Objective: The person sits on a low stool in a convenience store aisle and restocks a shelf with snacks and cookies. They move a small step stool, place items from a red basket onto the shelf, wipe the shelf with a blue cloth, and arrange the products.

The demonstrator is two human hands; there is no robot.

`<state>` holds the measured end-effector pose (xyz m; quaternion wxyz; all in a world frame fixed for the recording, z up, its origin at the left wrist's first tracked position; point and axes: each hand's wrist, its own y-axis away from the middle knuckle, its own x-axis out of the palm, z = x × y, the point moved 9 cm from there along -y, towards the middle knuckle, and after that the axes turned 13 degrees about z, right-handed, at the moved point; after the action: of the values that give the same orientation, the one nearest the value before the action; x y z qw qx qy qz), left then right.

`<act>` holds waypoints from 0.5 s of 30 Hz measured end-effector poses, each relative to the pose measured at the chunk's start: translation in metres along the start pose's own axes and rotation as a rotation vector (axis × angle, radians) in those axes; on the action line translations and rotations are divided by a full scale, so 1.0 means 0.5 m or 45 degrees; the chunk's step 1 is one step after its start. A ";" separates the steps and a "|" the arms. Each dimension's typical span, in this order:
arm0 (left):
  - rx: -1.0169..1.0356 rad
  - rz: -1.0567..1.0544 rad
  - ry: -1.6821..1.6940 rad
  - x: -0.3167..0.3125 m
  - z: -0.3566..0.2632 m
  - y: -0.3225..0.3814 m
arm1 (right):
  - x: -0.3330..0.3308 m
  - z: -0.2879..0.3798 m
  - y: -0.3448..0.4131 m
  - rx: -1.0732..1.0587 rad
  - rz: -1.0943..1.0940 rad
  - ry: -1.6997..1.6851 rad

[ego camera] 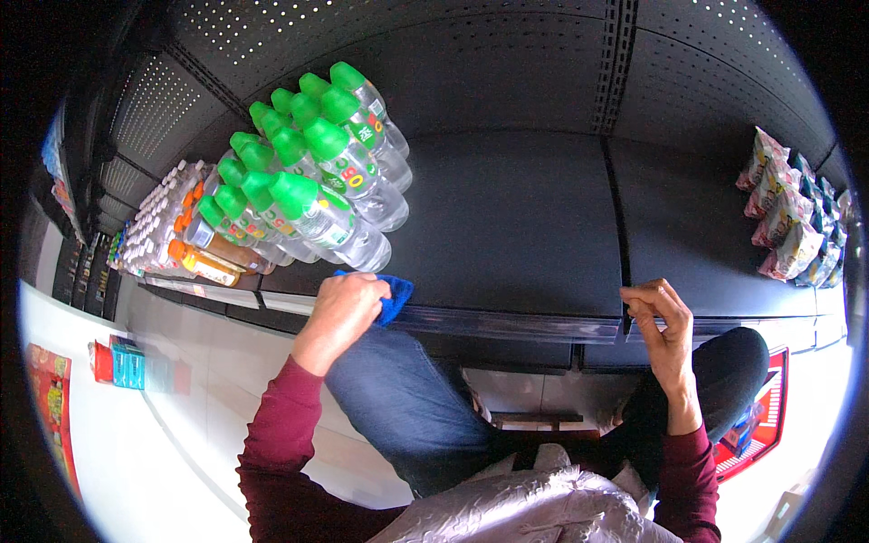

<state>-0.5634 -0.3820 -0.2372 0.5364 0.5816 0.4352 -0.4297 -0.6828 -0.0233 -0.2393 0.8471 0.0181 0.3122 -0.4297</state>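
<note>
My left hand [349, 305] grips a blue cloth [397, 298] at the front edge of the dark shelf [502, 224]. Just beyond it stand rows of clear plastic bottles [339, 231] with bright green caps, upright on the left part of the shelf. My right hand [665, 326] is at the shelf's front edge, beside a black seam [616, 217] between two shelf panels. Its fingers are loosely bent, and I see nothing held in them. Whether its fingertips touch the edge is unclear.
Orange-capped juice bottles [204, 261] and white-capped bottles [156, 224] stand farther left. Snack bags [781, 217] sit at the far right. A perforated back panel [502, 68] rises behind. A red basket [774, 414] is by my right knee; teal boxes [129, 363] are on the left.
</note>
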 end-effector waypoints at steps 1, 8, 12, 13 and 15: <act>0.070 -0.035 0.050 -0.004 -0.016 -0.006 | -0.002 0.003 -0.001 -0.010 -0.001 0.004; 0.040 -0.254 -0.099 -0.003 -0.075 -0.104 | -0.012 0.018 -0.006 -0.057 -0.006 0.015; -0.016 -0.211 -0.048 0.003 -0.083 -0.100 | -0.030 0.015 -0.003 -0.030 -0.023 -0.001; 0.013 -0.267 -0.047 0.001 -0.097 -0.086 | -0.036 0.016 -0.003 -0.036 -0.021 0.027; -0.011 -0.074 -0.208 0.040 -0.118 -0.087 | -0.049 0.019 -0.006 -0.048 -0.009 0.100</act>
<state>-0.5986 -0.3204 -0.2642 0.5598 0.5294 0.4085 -0.4893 -0.6909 -0.0103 -0.2177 0.8329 0.0179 0.3532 -0.4257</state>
